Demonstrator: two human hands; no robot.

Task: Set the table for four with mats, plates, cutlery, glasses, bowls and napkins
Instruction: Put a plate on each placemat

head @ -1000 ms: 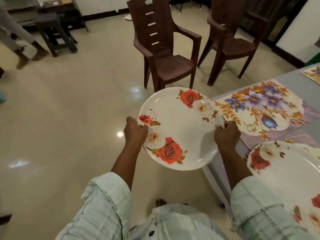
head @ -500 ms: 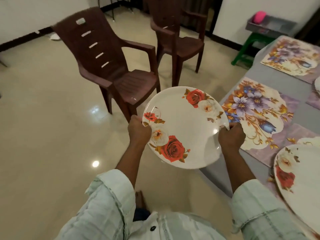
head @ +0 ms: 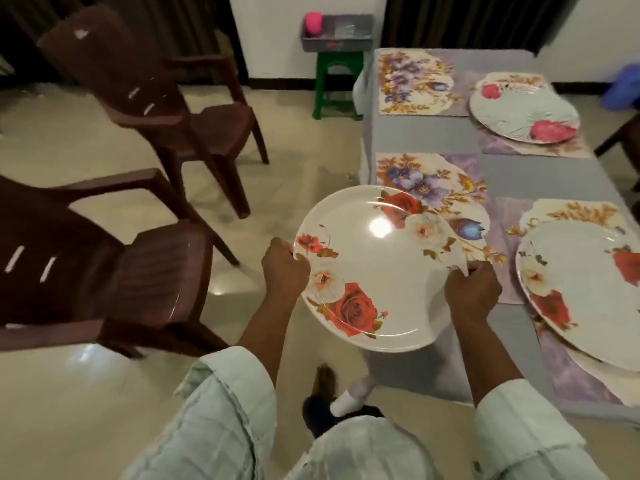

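I hold a white plate with red roses (head: 374, 268) in both hands at the table's near left corner. My left hand (head: 284, 271) grips its left rim and my right hand (head: 472, 292) grips its right rim. The plate hangs partly over a bare floral mat (head: 440, 188) on the grey table (head: 502, 171). A second bare mat (head: 412, 81) lies at the far left. Two more rose plates, one near right (head: 581, 289) and one far right (head: 523, 109), sit on their own mats.
Two brown plastic chairs, one near (head: 97, 271) and one farther back (head: 162, 109), stand on the tiled floor to the left. A green stool (head: 337, 84) carrying a grey tray (head: 337, 36) with a pink object stands beyond the table's far left corner. Something blue (head: 623, 88) shows at the right edge.
My view has swung right toward the table, bringing all the mats and the far plate into sight. The plate in my hands now reaches over the near left mat; my grip is unchanged.
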